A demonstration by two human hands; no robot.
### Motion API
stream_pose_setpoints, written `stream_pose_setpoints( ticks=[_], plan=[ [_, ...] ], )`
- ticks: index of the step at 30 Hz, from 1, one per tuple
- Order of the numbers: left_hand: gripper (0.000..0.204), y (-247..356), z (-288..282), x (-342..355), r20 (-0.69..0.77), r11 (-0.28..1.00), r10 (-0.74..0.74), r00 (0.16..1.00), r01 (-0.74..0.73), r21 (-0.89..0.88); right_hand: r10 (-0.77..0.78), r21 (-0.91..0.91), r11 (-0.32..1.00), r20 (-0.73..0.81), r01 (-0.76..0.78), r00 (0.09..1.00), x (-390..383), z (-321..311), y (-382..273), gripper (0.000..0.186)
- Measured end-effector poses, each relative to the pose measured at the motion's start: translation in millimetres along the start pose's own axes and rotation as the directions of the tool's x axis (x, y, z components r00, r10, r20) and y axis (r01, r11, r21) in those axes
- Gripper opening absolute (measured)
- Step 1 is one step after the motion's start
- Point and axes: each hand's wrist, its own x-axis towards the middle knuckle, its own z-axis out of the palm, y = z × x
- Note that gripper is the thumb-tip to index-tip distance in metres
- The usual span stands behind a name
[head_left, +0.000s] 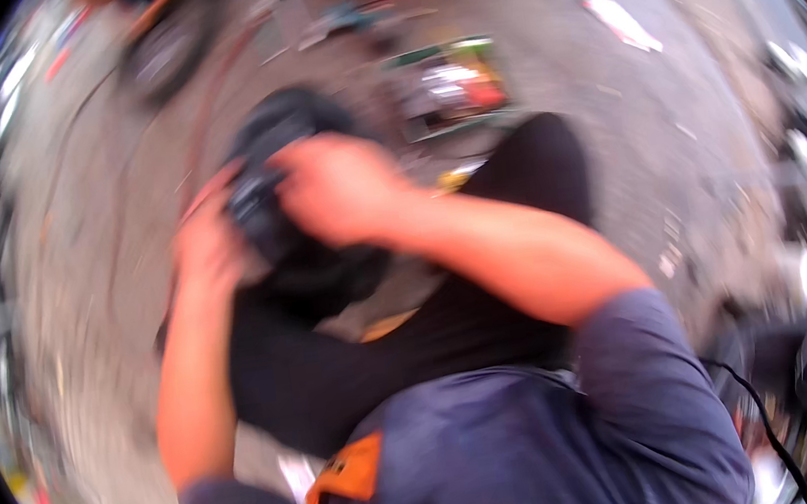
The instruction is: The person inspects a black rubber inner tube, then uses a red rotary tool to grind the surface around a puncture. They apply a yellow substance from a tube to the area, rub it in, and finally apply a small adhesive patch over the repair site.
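A bulky, rounded black thing (291, 115) that looks like rubber, possibly a tyre or inner tube, stands between my knees; motion blur hides its exact kind. My right hand (340, 187) is closed on its upper part, fingers curled in toward the middle. On the left side my left hand (208, 238) grips the same thing, its fingers smeared and reaching toward the right hand's fingertips. A dark, shiny fold or lump (255, 195) shows between the two hands. The lower part of the black thing merges with my dark trousers.
Beyond my right knee lies a shallow green-edged tray (402, 101) with shiny and red items. Blurred tools (345, 17) are scattered farther off. A wheel (166, 59) stands at the far left, and a red-and-white packet (621, 21) lies far right. Dark clutter (780, 367) sits at my right side.
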Motion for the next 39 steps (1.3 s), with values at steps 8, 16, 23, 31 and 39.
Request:
stream_pose_setpoints(
  ticks=[8,16,23,31,39],
  plan=[
    [0.04,4.4,29.0,4.7,0.034,1.0,0.014,0.999,-0.015,0.015,-0.213,-0.098,0.971,0.061,0.219,0.975,-9.3,-11.0,3.6,0.037],
    [0.04,13.2,30.9,-0.3,0.1,0.996,0.002,0.995,-0.011,0.087,-0.304,-0.309,0.894,0.118,0.326,0.945,-10.7,14.4,8.2,0.051],
    [0.041,9.7,23.7,1.4,0.089,0.999,0.017,0.996,-0.02,0.038,-0.291,-0.426,0.851,0.101,0.306,0.951,-6.9,22.6,6.9,0.053],
    [0.035,7.9,22.4,5.2,0.038,0.995,0.056,0.998,-0.058,0.077,-0.16,-0.457,0.867,0.123,0.199,0.979,-9.6,18.4,-0.9,0.055],
    [0.042,-4.6,-25.6,8.4,0.068,0.99,0.099,0.993,-0.105,0.093,-0.192,-0.406,0.872,0.231,0.274,0.954,-13.4,31.1,-8.5,0.057]
  ],
)
